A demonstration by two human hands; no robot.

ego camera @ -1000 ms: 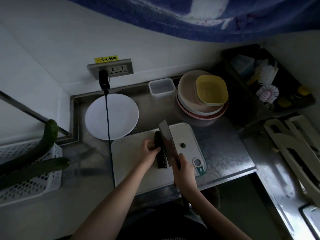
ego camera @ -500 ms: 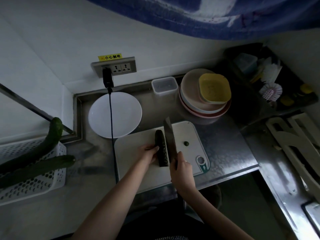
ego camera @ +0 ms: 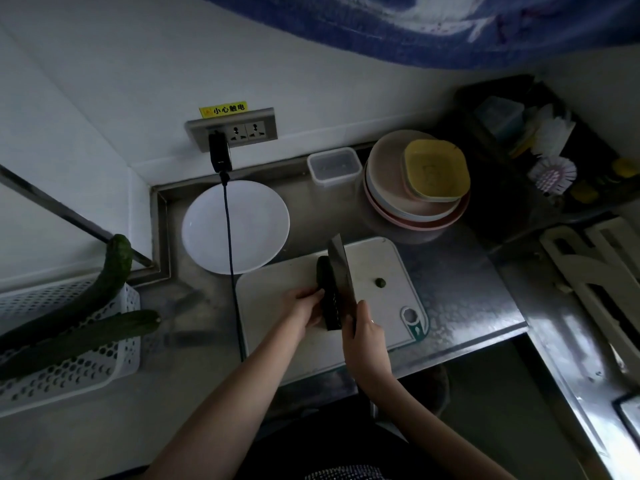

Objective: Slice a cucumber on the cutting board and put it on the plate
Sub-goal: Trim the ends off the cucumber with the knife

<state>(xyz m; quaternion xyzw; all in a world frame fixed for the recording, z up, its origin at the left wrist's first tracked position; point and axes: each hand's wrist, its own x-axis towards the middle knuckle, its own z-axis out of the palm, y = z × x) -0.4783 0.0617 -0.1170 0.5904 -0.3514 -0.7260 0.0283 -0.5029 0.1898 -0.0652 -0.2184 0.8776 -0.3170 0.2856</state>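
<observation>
A dark green bumpy cucumber (ego camera: 324,276) on the white plastic cutting board (ego camera: 277,299); a round plain white plate (ego camera: 256,216); a yellow square bowl (ego camera: 434,171) topping stacked beige and pink plates (ego camera: 388,188); a white perforated basket (ego camera: 69,362); the dimpled grey steel desk (ego camera: 460,292).

The knife (ego camera: 341,282) blade hides the right flank of the cucumber (ego camera: 325,289), so any cut there cannot be seen. Its handle is buried in the right hand (ego camera: 365,341). The left hand (ego camera: 303,306) covers the cucumber's near left side. The basket (ego camera: 69,341) runs off the left edge.
</observation>
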